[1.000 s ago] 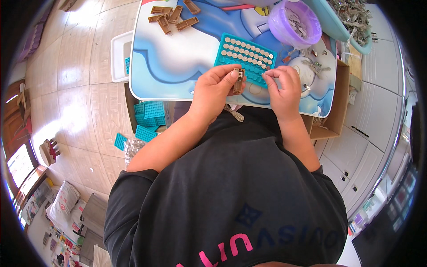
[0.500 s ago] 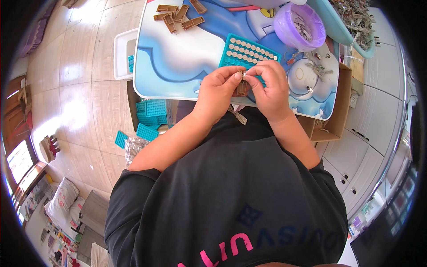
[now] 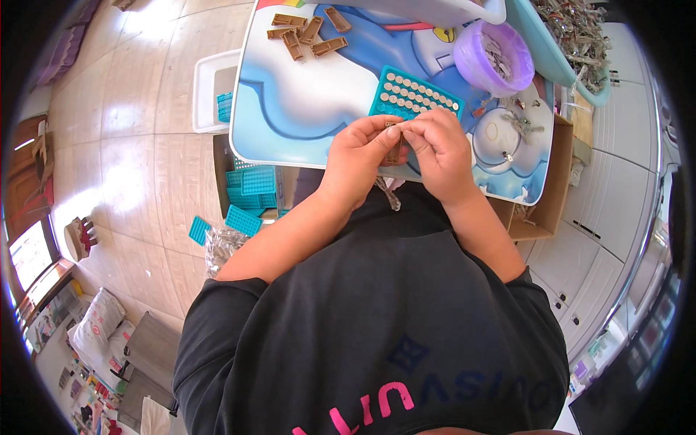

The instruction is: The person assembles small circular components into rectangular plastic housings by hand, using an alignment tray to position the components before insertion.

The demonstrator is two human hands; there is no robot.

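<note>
My left hand [image 3: 355, 154] is closed around a small brown plastic casing [image 3: 394, 151], held upright over the table's near edge. Thumb and forefinger of my right hand [image 3: 446, 161] are pinched together at the casing's upper end; what they grip there is too small and covered to name. Below the left hand hangs a bundled wire [image 3: 389, 194]. Just beyond the hands lies a teal tray [image 3: 378, 109] with rows of round silver discs in its pockets. More brown casings [image 3: 310, 30] are piled at the table's far left.
At the far right stand a purple lined bin [image 3: 471, 61] and a teal tub [image 3: 536, 40] heaped with wire bundles [image 3: 573, 32]. Loose wired parts [image 3: 523, 125] lie near the right edge. A white container [image 3: 201, 101] and stacked teal trays [image 3: 257, 181] sit left of the table.
The whole view has shifted slightly, so the table appears lower and further right. Both hands stay together at the casing, the right fingertips now nearer the left thumb.
</note>
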